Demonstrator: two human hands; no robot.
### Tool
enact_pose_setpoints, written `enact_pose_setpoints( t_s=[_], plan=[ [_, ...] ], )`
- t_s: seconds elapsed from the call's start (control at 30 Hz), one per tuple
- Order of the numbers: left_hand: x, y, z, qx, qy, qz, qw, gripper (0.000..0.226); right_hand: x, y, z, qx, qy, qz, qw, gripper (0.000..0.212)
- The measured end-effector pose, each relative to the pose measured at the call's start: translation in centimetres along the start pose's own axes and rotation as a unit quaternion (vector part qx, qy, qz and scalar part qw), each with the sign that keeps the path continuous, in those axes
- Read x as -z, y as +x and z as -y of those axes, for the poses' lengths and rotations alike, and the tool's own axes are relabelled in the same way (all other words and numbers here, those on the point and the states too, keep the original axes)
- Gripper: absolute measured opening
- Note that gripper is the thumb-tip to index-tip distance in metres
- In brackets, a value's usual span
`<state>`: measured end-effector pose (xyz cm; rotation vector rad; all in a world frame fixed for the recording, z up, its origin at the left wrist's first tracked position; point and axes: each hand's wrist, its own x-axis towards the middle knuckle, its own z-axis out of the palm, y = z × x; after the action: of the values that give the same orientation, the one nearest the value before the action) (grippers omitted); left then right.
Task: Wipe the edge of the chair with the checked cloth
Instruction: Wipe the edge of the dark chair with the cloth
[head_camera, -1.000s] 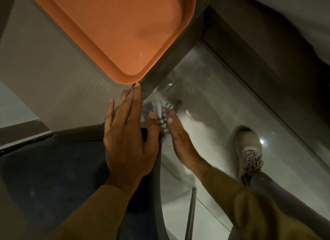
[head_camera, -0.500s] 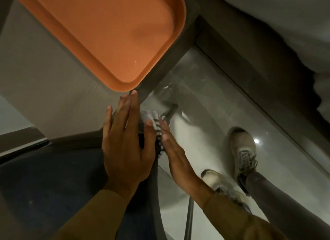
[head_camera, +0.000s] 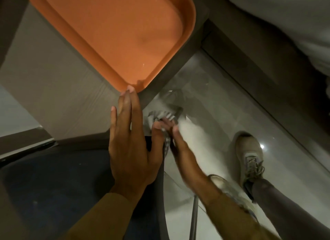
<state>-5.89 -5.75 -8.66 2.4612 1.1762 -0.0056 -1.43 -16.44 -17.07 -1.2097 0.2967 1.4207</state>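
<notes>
A dark chair (head_camera: 53, 186) with a blue-black seat fills the lower left; its grey right edge (head_camera: 161, 195) runs down the middle of the view. My left hand (head_camera: 130, 146) lies flat on the seat by that edge, fingers straight and together, thumb over the rim. My right hand (head_camera: 180, 148) reaches in from the right and presses the checked cloth (head_camera: 157, 117) against the far corner of the chair's edge. The cloth is bunched and partly hidden between both hands.
An orange tray (head_camera: 116, 34) lies on a grey table (head_camera: 62, 100) just beyond my left fingertips. Glossy pale floor (head_camera: 223, 105) lies to the right, with my two shoes (head_camera: 250, 157) on it. A thin metal chair leg (head_camera: 193, 218) drops below the seat.
My right hand with the cloth slid back along the chair edge, then forward again toward the far corner. My left hand stayed flat on the seat. A second shoe came into view.
</notes>
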Motion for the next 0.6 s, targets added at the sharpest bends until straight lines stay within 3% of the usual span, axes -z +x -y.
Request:
enact_pose_setpoints(
  t_s=[0.07,0.17,0.23,0.3,0.37,0.43,0.53,0.6],
  plan=[
    [0.0,0.1,-0.1,-0.003,0.001,-0.007,1.0,0.079,-0.9,-3.0,-0.4,0.059,0.009,0.024,0.998,0.05],
    [0.0,0.2,-0.1,-0.004,-0.008,-0.01,1.0,0.081,-0.9,-0.4,-1.6,0.087,-0.028,0.004,0.996,0.05],
    [-0.1,0.1,-0.1,-0.006,-0.016,-0.009,1.0,0.08,0.4,4.3,-2.9,0.074,-0.037,-0.024,0.996,0.077],
    [0.0,0.0,0.0,-0.014,-0.012,-0.008,1.0,0.078,2.3,9.9,-4.9,-0.002,-0.045,-0.044,0.998,0.11],
    [-0.2,0.0,0.1,-0.021,-0.009,-0.003,1.0,0.077,4.1,13.4,-6.6,-0.053,-0.041,-0.074,0.995,0.125],
    [-0.1,0.1,0.0,-0.016,-0.01,-0.002,1.0,0.076,3.4,11.9,-5.6,-0.059,-0.038,-0.07,0.995,0.109],
    [0.2,0.2,-0.3,-0.009,-0.011,0.002,1.0,0.076,0.2,2.4,-1.3,-0.005,-0.016,0.008,1.0,0.063],
    [0.2,0.1,-0.3,-0.012,-0.006,0.003,1.0,0.075,-0.5,-2.8,-1.4,0.003,0.022,0.035,0.999,0.065]
  ],
)
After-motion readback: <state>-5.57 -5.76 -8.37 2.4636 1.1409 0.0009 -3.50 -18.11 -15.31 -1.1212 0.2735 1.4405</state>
